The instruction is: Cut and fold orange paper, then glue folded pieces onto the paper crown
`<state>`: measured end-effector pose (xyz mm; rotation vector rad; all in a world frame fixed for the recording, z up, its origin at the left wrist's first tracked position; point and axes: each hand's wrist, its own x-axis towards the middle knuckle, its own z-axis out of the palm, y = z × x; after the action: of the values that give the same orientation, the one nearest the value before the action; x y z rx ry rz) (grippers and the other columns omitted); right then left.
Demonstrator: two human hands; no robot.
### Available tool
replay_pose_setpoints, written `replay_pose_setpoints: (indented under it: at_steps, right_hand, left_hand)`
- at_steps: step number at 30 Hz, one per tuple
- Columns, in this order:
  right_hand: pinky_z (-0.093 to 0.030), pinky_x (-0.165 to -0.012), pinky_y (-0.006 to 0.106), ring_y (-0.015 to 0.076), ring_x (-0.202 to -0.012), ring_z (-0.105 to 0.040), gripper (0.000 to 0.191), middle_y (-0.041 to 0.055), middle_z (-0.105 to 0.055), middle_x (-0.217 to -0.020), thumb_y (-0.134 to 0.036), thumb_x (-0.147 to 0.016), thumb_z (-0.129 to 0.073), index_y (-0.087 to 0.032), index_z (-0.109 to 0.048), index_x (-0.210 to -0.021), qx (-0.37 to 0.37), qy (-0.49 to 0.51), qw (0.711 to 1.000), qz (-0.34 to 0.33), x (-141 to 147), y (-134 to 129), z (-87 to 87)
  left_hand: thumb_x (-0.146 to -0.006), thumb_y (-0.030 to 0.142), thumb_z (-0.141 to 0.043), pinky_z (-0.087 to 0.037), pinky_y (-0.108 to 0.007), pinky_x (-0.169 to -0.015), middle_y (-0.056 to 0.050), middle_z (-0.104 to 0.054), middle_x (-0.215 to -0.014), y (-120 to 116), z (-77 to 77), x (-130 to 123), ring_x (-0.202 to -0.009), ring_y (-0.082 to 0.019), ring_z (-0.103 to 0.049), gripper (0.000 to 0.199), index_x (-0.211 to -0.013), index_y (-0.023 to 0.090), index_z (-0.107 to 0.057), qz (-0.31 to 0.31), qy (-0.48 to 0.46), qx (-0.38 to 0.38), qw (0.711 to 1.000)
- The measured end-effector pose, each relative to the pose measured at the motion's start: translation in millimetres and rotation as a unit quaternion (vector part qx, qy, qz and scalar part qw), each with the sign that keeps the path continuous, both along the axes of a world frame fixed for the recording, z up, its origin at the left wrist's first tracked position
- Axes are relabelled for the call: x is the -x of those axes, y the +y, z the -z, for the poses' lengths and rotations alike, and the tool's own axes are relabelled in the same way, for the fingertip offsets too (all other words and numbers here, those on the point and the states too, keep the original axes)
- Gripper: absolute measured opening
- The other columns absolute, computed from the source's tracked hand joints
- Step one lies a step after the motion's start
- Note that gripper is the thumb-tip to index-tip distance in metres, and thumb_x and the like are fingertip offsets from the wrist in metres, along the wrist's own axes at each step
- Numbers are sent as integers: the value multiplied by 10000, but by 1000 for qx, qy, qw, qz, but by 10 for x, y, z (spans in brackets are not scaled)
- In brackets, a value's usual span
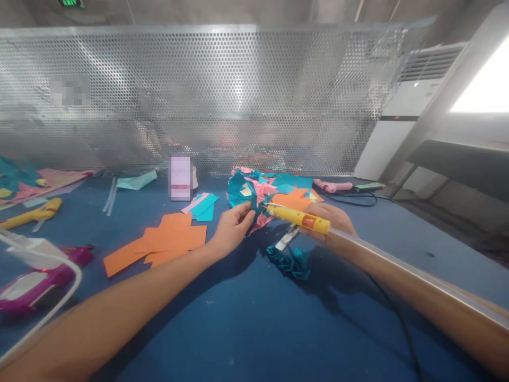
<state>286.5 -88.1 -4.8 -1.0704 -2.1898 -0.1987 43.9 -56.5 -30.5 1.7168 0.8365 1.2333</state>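
Observation:
My left hand (234, 228) pinches a teal folded-paper piece at the edge of a cluster of paper flowers (240, 188) in teal and pink. In my right hand (338, 216) is a yellow hot glue gun (298, 216), its tip pointing left at the cluster, close to my left fingertips. A long clear glue stick (382, 254) runs out of its back over my right forearm. Below the gun lies a crumpled teal paper strip (290, 261) beside a whitish strip (287, 239). My right fingers are partly hidden behind the gun.
Orange paper sheets (175, 233) and blue and pink slips (204, 206) lie left of centre on the blue table (238, 329). A phone (181, 178) stands behind them. Another yellow glue gun (40, 212) and a magenta device (35, 284) are at left; a pink glue gun (334, 185) lies behind right.

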Motion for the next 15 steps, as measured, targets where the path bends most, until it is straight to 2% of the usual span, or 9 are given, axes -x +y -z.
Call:
replay_pose_setpoints:
  at_steps: [6, 15]
  right_hand:
    - [-335, -560, 283, 179, -592, -487, 414, 36, -547, -629, -591, -836, -437, -208, -516, -700, -17, -14, 1000, 2, -20, 14, 41]
    - [-319, -549, 283, 174, -578, -475, 406, 28, -530, -612, -575, -854, -431, -210, -512, -696, -39, -26, 999, -6, -17, 10, 12]
  left_hand:
    - [-826, 361, -528, -370, -234, -608, 5, -601, -707, -1, 0, 8, -629, -133, -517, 232, -909, 170, -629, -12, 17, -19, 1000]
    - [-813, 371, -544, -326, -230, -546, 25, -551, -627, -19, -14, 11, -547, -114, -454, 214, -822, 169, -613, -34, 30, -17, 999]
